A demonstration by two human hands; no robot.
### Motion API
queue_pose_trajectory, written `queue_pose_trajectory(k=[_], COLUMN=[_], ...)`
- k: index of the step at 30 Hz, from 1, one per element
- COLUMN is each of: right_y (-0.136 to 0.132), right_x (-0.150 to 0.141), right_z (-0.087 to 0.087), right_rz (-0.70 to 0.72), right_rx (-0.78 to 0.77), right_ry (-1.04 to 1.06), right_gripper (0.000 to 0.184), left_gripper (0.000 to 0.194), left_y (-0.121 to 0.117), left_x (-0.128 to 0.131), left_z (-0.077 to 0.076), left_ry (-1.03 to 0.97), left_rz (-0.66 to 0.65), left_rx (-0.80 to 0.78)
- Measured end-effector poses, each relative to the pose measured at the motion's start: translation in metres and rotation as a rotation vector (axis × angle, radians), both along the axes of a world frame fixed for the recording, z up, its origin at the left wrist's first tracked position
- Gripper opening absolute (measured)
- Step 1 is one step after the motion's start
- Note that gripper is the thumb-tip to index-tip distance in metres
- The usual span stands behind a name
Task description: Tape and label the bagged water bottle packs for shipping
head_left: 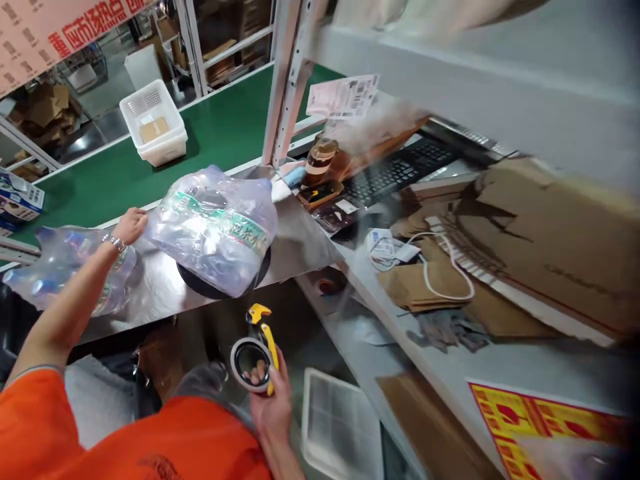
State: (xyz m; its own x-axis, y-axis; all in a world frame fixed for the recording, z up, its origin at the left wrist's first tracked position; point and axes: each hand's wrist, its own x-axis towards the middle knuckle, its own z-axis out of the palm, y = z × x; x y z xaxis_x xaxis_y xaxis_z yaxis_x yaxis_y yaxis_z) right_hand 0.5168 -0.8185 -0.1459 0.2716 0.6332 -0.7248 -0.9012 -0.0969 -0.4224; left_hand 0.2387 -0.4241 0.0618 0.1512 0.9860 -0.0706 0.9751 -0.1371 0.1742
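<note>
A shrink-wrapped pack of bottles (213, 223) with a green printed band rests on a round black disc (200, 283) at the edge of the metal bench. My left hand (131, 225) is closed on the left corner of its clear film. A second wrapped bottle pack (120, 283) lies beneath my left forearm, partly hidden by it. Low in front of my body, my right hand (275, 400) grips a yellow tape dispenser (271, 350) with a roll of tape on it. Some fingertips show through the roll's core.
Behind the bench (155, 293) runs a green conveyor belt (220, 127) bearing a white basket (155, 127). A metal post (285, 87) rises beside the pack. To the right, shelves hold a keyboard (400, 170), a jar (320, 160) and cardboard (560, 247). A white bin (343, 427) sits below.
</note>
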Motion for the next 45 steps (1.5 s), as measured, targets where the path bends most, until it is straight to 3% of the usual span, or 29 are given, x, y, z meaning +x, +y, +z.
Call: queue_pose_trajectory(k=[4, 7, 10, 13, 16, 25, 30, 32, 36, 41, 43, 45], right_y=[0.001, 0.011, 0.033, 0.048, 0.043, -0.021, -0.037, -0.034, -0.005, 0.074, 0.112, 0.143], right_x=[-0.008, -0.003, 0.005, 0.002, -0.013, -0.069, -0.088, -0.091, -0.088, -0.077, -0.082, -0.095], right_z=[0.004, 0.008, 0.015, 0.022, 0.024, 0.012, 0.012, 0.013, 0.020, 0.036, 0.045, 0.053], right_rz=[-0.002, -0.078, -0.115, -0.129, -0.096, 0.088, 0.391, 0.429, 0.354, 0.374, 0.444, 0.599], right_rx=[0.028, 0.051, 0.080, 0.077, 0.109, 0.143, 0.181, 0.188, 0.173, 0.204, 0.242, 0.283], right_ry=[-0.037, -0.100, -0.147, -0.144, -0.106, -0.045, -0.129, -0.180, -0.194, -0.215, -0.313, -0.434], right_gripper=[0.077, 0.069, 0.069, 0.076, 0.076, 0.068, 0.076, 0.077, 0.078, 0.079, 0.068, 0.054], left_gripper=[0.038, 0.027, 0.019, 0.014, 0.016, 0.036, 0.050, 0.057, 0.069, 0.067, 0.067, 0.068], left_y=[-0.079, -0.116, -0.122, -0.106, -0.093, -0.088, -0.072, -0.064, -0.047, -0.039, -0.040, -0.040], left_x=[-0.014, -0.001, 0.031, 0.072, 0.112, 0.211, 0.252, 0.267, 0.292, 0.302, 0.303, 0.303], left_z=[-0.022, -0.025, -0.018, -0.005, 0.005, 0.006, 0.009, 0.009, 0.005, 0.002, 0.002, 0.002], left_ry=[0.037, 0.121, 0.213, 0.230, 0.203, 0.197, 0.219, 0.209, 0.162, 0.137, 0.152, 0.158], left_rz=[-0.293, -0.558, -0.820, -1.056, -1.164, -0.868, -0.680, -0.625, -0.539, -0.494, -0.497, -0.496], left_rx=[0.250, 0.286, 0.238, 0.187, 0.171, 0.162, 0.192, 0.199, 0.158, 0.139, 0.161, 0.193])
